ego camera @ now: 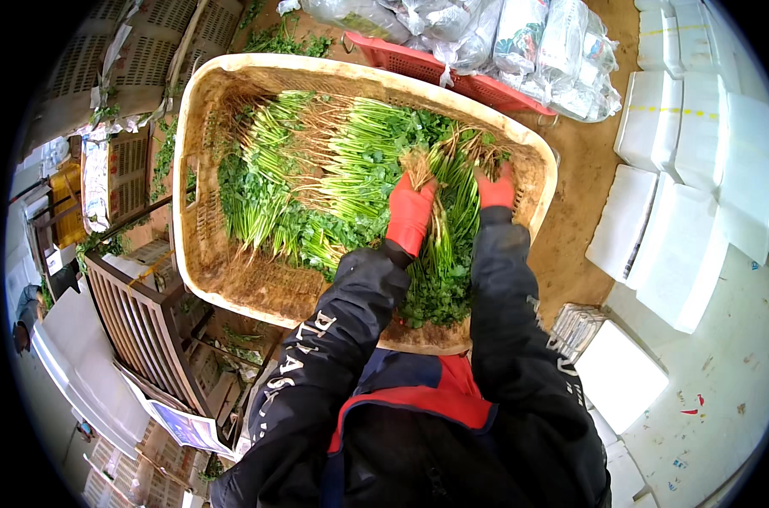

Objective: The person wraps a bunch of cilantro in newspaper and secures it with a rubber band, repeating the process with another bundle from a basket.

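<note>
A large worn plastic basket (365,71) in front of me holds rooted leafy greens (365,133), like Chinese celery or coriander, with pale green stems laid in rows. My left hand (412,209), in a red glove, is closed on a bunch whose tan roots (416,166) stick out beyond the fingers. At the basket's right end, my right hand (496,189), also gloved in red, reaches into the greens with thumb and fingers apart around brown-rooted stems (483,145). Whether it grips them is hidden. More leafy stems (445,279) lie between my forearms.
Beyond the basket, a red plastic crate (448,75) carries filled clear bags (467,32). White foam boxes (677,247) are stacked to the right, near a white block (621,376). On the left stand a slatted wooden rack (146,330) and perforated crates (146,57). Loose greens (283,41) litter the floor.
</note>
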`<state>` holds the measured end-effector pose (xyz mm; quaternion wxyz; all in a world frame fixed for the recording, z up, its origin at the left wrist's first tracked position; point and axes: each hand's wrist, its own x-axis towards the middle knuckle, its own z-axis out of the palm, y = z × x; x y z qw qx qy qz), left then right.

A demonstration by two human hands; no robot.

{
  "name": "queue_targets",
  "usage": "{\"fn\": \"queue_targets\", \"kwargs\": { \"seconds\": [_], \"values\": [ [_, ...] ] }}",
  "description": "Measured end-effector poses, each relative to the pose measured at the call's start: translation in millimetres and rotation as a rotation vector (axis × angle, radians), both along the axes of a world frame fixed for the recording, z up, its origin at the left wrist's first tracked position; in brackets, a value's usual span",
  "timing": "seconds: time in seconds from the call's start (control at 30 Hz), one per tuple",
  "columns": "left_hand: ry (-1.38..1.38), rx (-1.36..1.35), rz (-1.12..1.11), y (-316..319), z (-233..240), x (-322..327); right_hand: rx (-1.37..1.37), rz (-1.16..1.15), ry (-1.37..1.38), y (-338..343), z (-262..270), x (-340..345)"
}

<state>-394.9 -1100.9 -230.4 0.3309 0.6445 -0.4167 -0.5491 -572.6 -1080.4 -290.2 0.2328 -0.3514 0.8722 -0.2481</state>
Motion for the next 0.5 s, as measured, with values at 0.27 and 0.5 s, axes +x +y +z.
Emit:
{"fn": "queue_targets", "kwargs": {
  "seconds": [0.27,0.5],
  "values": [
    [0.019,-0.107,-0.192,-45.7,-10.6,-13.3,0.010,-0.149,0.004,-25.9,-30.1,1.2],
    [-0.224,-0.126,-0.311,-52.4,-21.6,-28.0,-0.347,-0.248,-0.377,-16.9,-27.0,7.3]
  ]
}}
